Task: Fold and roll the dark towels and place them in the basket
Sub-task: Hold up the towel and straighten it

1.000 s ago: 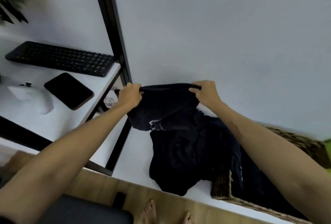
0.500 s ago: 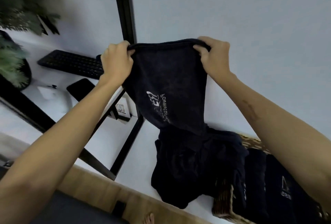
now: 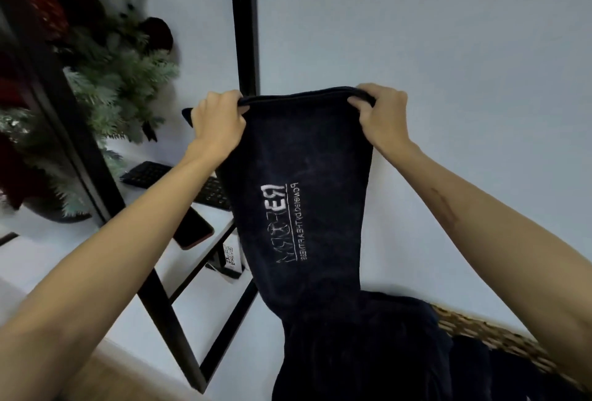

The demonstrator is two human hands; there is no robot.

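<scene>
Both the left hand (image 3: 219,125) and right hand (image 3: 382,115) pinch the towel's (image 3: 307,176) top edge, lifting it off the pile (image 3: 362,352); next, lay it flat for folding.

Two hands — the left hand (image 3: 219,125) and right hand (image 3: 382,115) — one raised dark towel (image 3: 307,183), more dark towels (image 3: 368,349) heaped below it, uncountable; one wicker basket (image 3: 487,333) right of the heap, one keyboard (image 3: 179,181), one phone (image 3: 193,229) and one green plant (image 3: 118,86) left of the raised towel.
</scene>
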